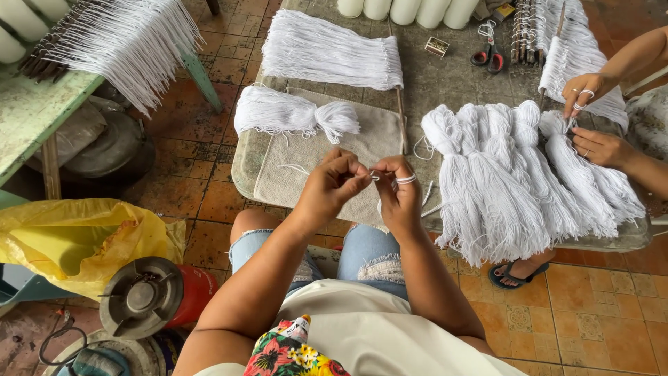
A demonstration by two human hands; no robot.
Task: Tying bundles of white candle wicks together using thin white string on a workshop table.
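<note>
Head view: left hand [328, 186] and right hand [399, 189] are pinching a short white string [376, 176] taut between fingertips.
Risk: thin string is likely slipping out; tied bundle [296, 115] is lying just beyond the fingers.

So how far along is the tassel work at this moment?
Done: a row of tied white tassels lies on the table, where a co-worker's hands handle more. In hand: the left hand and right hand pinch a thin white string between them. Left: a loose bundle and flat hanks of yarn lie untied.
</note>
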